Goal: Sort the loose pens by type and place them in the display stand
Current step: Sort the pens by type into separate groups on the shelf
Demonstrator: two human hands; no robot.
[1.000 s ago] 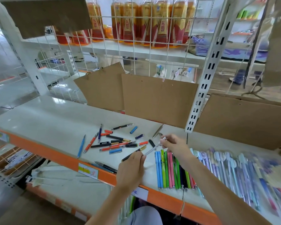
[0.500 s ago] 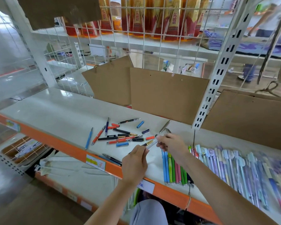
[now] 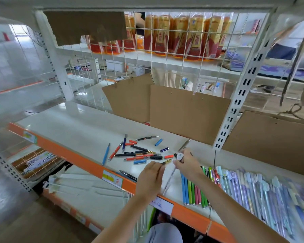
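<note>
My right hand (image 3: 187, 164) grips a clear pen with a white cap (image 3: 179, 156). Its thin shaft slants down toward the shelf's front edge. My left hand (image 3: 150, 178) is just to the left, its fingertips curled over a black pen with a gold tip (image 3: 166, 161); most of that pen is hidden under the fingers. Several loose pens and caps (image 3: 139, 154) in red, blue and black lie scattered on the white shelf (image 3: 74, 127) behind my left hand. A sorted row of blue, green and pink pens (image 3: 193, 192) lies below my right wrist.
A wide row of pastel pens (image 3: 253, 188) fills the shelf to the right. Cardboard sheets (image 3: 188, 111) lean against the wire grid at the back. A white slotted upright (image 3: 235, 106) divides the shelf. The orange front edge (image 3: 74, 155) carries price labels. One black pen (image 3: 128, 175) lies at the edge.
The clear pen, earlier stretched between both hands, now hangs from my right hand pointing toward the front edge. My left hand has let go of it. The view has tilted upward.
</note>
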